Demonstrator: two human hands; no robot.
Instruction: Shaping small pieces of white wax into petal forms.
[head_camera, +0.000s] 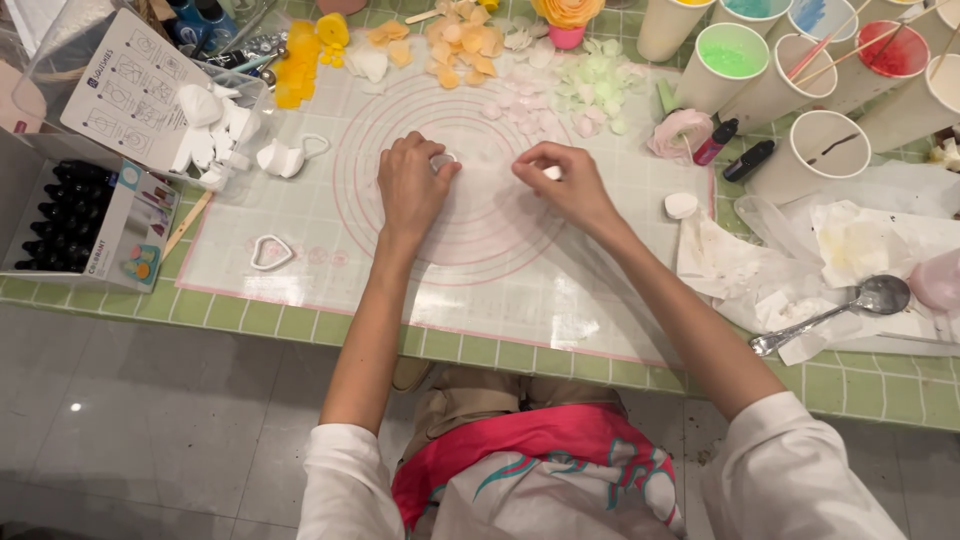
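Note:
My left hand (412, 186) presses down on a small white cutter (443, 160) at the middle of a translucent mat with pink rings (300, 250). Only the cutter's rim shows under my fingers. My right hand (562, 183) rests on the mat just to the right, fingers pinched on a small white piece (553, 172). Pale pink petals (520, 100), pale green petals (600, 85) and orange petals (455, 45) lie along the mat's far side. A heart-shaped cutter (271, 252) lies on the mat's left part.
Several paper cups of coloured stuff (730, 60) stand at the back right, with two small dark bottles (735, 152) and a pink flower (680, 132). A spoon (850, 305) lies on crumpled paper at right. A box of dark bottles (85, 215) and white cutters (215, 130) sit left.

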